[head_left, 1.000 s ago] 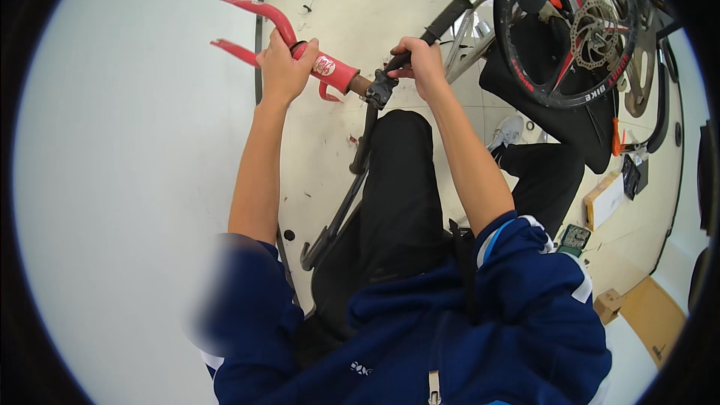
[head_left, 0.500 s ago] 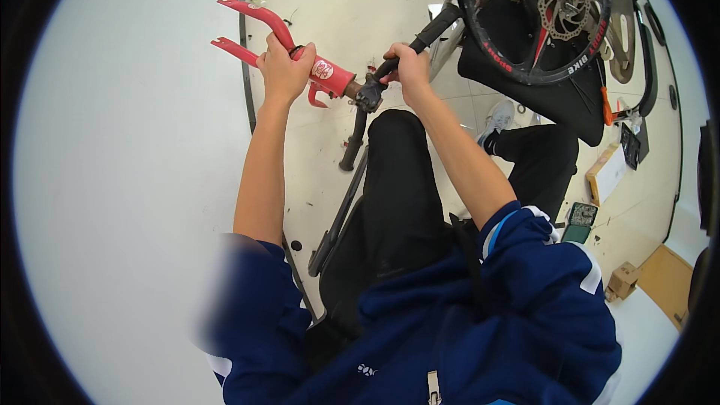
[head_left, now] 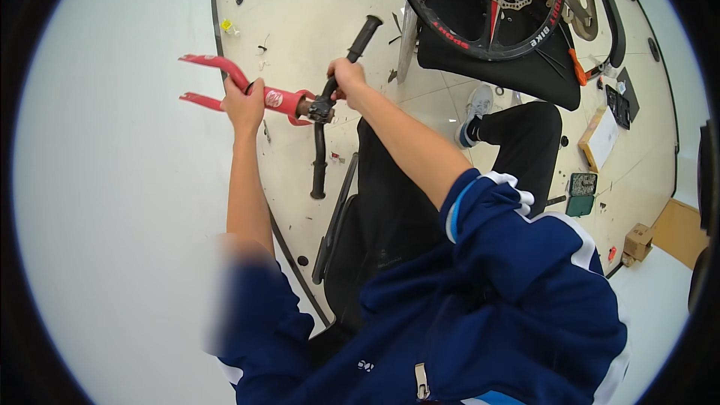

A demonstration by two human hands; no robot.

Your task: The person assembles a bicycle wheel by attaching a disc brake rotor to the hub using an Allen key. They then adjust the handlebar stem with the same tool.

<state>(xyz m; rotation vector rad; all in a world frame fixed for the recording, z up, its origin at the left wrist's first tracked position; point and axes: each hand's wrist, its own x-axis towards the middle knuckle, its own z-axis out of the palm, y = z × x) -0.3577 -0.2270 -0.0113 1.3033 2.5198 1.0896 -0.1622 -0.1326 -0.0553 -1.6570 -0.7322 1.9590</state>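
Note:
A red bicycle fork and head tube (head_left: 283,99) hangs in the air over the floor, its two prongs pointing left. My left hand (head_left: 244,107) is wrapped round the red part where the prongs meet the tube. At the tube's right end a dark clamp (head_left: 321,109) joins it to a black handlebar (head_left: 319,159) with a grip at each end. My right hand (head_left: 347,81) is closed round the handlebar just above the clamp. The fingers of both hands are partly hidden behind what they hold.
A black wheel (head_left: 480,49) with a disc rotor lies on a black chair seat (head_left: 517,79) at the upper right. An orange-handled tool (head_left: 577,67) is at its edge. Right on the floor are a flat box (head_left: 598,139), a green case (head_left: 581,205) and a small carton (head_left: 637,241). A white wall (head_left: 127,180) bounds the left.
The fork and handlebar have moved left and slightly down in view, with both hands still on them. The handlebar has turned to stand more upright. The whole view has shifted too.

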